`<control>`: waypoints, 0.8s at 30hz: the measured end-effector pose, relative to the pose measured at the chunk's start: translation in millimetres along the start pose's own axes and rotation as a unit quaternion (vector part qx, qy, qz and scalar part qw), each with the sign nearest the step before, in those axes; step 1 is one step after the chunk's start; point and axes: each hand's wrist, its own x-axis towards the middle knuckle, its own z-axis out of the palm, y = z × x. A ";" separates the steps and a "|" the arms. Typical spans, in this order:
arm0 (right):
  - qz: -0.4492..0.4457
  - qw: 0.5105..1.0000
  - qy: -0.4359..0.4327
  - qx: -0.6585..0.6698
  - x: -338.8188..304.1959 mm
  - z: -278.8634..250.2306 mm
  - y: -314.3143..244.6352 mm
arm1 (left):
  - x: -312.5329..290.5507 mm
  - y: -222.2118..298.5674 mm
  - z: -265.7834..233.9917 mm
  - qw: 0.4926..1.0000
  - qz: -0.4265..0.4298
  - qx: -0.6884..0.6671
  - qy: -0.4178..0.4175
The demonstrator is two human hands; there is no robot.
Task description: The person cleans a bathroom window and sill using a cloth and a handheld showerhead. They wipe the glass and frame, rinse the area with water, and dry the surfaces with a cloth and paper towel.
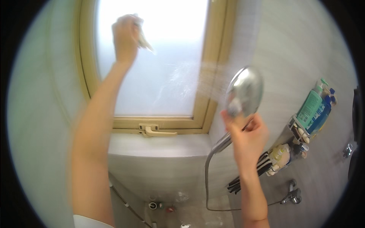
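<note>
My left hand (126, 37) is raised against the upper left of a frosted window pane (152, 83), closed on a pale cloth (143, 42) that is blurred by motion. In my right hand (248, 133) is a chrome shower head (249, 89), gripped by its neck and tilted toward the window. Water spray (186, 79) crosses from it onto the lower right of the glass. The shower hose (207, 178) hangs below my right hand and runs to a wall tap (292, 195).
A tan window frame (211, 68) with a handle (159, 133) borders the glass above a white sill (163, 145). On the right wall, a rack (292, 123) holds a green pump bottle (311, 104), a blue bottle (322, 114) and toiletries. A pole (129, 205) leans at lower left; small items lie on the floor.
</note>
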 end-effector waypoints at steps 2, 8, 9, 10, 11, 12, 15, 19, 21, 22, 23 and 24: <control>-0.031 0.999 0.014 0.040 11.9 20.6 -22.1 | -43.5 16.7 -6.6 0.993 0.070 -0.064 -0.075; -0.049 0.987 -0.148 0.040 -42.5 88.3 -19.8 | -149.1 19.8 -74.4 0.976 -0.033 -0.132 -0.168; -0.042 0.984 -0.170 0.029 -48.6 97.4 -22.6 | -153.0 5.2 -88.0 0.972 -0.091 -0.141 -0.166; -0.035 0.983 -0.181 0.007 -51.3 100.4 -22.8 | -138.9 -6.1 -93.5 0.946 -0.212 -0.118 -0.216; -0.024 0.984 -0.179 0.008 -50.4 103.5 -23.7 | -112.8 -21.8 -102.5 0.903 -0.328 -0.085 -0.265; -0.014 0.985 -0.174 0.008 -44.7 105.2 -26.9 | -91.3 -34.9 -106.8 0.956 -0.192 -0.029 -0.218; -0.016 0.987 -0.162 0.012 -36.8 114.5 -37.0 | -64.0 -58.1 -103.5 0.991 -0.029 0.036 -0.121; -0.013 0.987 -0.159 0.008 -53.7 112.8 -31.1 | -130.6 -51.5 -117.7 0.988 -0.003 0.085 -0.126; 0.018 0.986 -0.163 0.025 -72.2 103.1 -25.0 | -174.9 -41.4 -141.3 0.975 -0.040 0.036 -0.217; 0.033 0.981 -0.191 -0.001 -79.9 97.8 -19.2 | -182.4 -35.9 -150.9 0.970 -0.065 0.024 -0.235; 0.035 0.978 -0.204 -0.021 -88.6 94.7 -13.0 | -187.6 -29.8 -158.2 0.963 -0.090 0.011 -0.252; 0.037 0.975 -0.216 -0.043 -96.2 90.1 -6.7 | -192.3 -22.5 -164.4 0.957 -0.116 -0.004 -0.267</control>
